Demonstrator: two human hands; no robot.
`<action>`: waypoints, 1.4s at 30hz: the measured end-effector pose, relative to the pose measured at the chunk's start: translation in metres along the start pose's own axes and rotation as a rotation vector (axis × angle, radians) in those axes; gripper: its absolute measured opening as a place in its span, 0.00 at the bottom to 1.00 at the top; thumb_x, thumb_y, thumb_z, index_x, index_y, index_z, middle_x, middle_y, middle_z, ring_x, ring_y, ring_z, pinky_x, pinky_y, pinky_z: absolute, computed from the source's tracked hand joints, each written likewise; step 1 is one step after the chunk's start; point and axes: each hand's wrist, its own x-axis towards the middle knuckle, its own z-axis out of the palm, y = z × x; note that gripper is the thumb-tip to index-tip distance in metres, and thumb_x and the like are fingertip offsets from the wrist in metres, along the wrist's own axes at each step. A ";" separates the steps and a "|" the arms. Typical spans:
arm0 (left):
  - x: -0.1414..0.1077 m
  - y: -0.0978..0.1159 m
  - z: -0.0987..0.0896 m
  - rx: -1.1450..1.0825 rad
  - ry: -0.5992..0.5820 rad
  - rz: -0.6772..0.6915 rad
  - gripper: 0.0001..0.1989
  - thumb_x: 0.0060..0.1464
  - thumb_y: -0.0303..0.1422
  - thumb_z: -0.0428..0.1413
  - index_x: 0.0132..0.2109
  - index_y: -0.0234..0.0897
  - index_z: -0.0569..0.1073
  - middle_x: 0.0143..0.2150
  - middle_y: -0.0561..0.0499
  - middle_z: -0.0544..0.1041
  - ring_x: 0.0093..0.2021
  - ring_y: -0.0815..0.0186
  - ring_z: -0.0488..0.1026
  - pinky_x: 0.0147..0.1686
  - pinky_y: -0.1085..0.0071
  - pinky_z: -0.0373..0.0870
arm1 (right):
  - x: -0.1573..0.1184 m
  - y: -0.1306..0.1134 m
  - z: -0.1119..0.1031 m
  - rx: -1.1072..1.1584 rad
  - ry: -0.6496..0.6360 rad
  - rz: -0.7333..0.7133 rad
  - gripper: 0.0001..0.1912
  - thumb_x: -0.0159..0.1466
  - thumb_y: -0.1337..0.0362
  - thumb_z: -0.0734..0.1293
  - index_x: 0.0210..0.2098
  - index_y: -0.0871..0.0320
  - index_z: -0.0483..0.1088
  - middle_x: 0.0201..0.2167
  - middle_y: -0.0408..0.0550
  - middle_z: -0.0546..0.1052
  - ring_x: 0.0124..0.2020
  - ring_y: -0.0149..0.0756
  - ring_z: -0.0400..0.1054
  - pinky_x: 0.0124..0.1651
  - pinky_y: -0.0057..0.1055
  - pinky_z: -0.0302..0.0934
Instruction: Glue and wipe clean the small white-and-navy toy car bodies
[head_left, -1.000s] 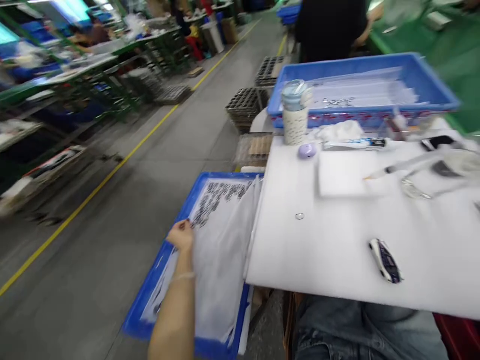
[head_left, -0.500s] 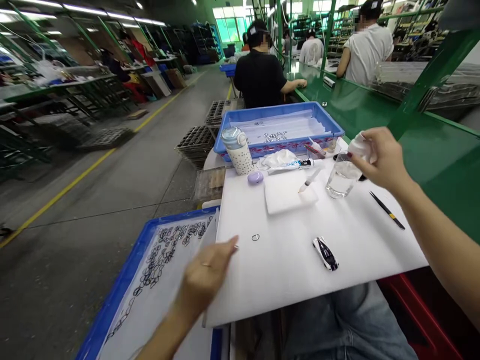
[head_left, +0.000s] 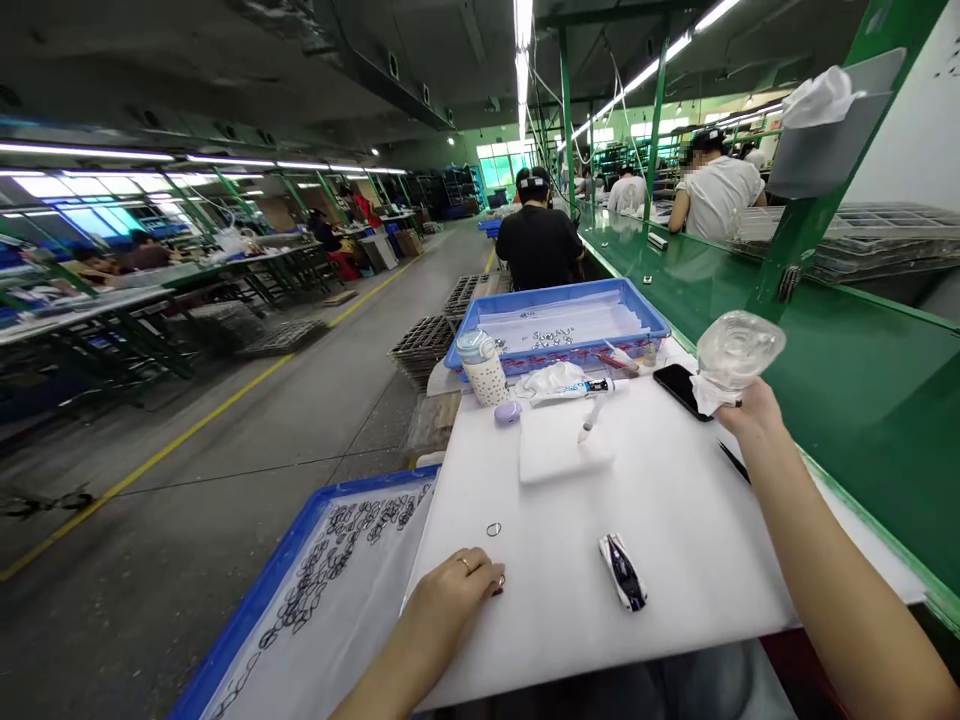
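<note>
Factory hall, long green benches, a white foam sheet (head_left: 675,540) as the worktop.

Nearest, at 7 o'clock: left hand (head_left: 454,600) resting knuckles-up on the sheet's near edge, fingers curled, a small metal ring (head_left: 500,579) pinched at the fingertips. Just past it, toward 12 o'clock, a second loose ring (head_left: 493,529) lying flat on the sheet, apart from the hand. To the hand's 3 o'clock, a small toy car (head_left: 622,571), white and dark, on the sheet.

Off the sheet's left edge, at 8 o'clock: blue tray (head_left: 247,610) lined with white paper, scattered with many dark rings.

Mid-sheet: white foam pad (head_left: 559,455) with a syringe (head_left: 589,420) lying across its far corner.

At 2 o'clock: right hand (head_left: 754,415) raised above the sheet, closed around a clear plastic bottle (head_left: 735,350) wrapped at the base in a white tissue. Black phone (head_left: 681,388) flat just left of it.

Farther, toward 12 o'clock: lilac case (head_left: 508,411), dotted tumbler (head_left: 482,367), glue tube (head_left: 581,388), crumpled cloth, then a second blue tray (head_left: 652,325) holding clear sheets and small parts.

Beyond: other people seated along the bench, backs turned.
</note>
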 end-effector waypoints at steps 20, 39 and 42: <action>0.041 0.115 0.016 -1.582 0.397 -0.719 0.15 0.46 0.45 0.69 0.34 0.38 0.83 0.30 0.46 0.82 0.29 0.64 0.79 0.32 0.71 0.80 | -0.038 -0.077 0.033 -0.169 -0.036 -0.191 0.14 0.62 0.52 0.62 0.27 0.51 0.56 0.35 0.50 0.75 0.36 0.39 0.71 0.44 0.40 0.67; 0.055 0.136 0.030 -2.099 0.453 -0.942 0.13 0.37 0.39 0.75 0.30 0.39 0.83 0.27 0.51 0.82 0.27 0.72 0.77 0.31 0.79 0.76 | -0.225 -0.082 0.026 -0.395 -0.747 -0.622 0.05 0.66 0.70 0.64 0.39 0.60 0.72 0.34 0.50 0.74 0.25 0.27 0.65 0.25 0.26 0.62; 0.056 0.138 0.031 -2.108 0.441 -0.896 0.12 0.38 0.40 0.74 0.30 0.40 0.84 0.26 0.50 0.82 0.27 0.70 0.79 0.30 0.78 0.76 | -0.214 -0.086 0.013 -0.430 -0.747 -0.561 0.04 0.65 0.71 0.66 0.39 0.59 0.72 0.35 0.48 0.72 0.22 0.22 0.61 0.23 0.25 0.59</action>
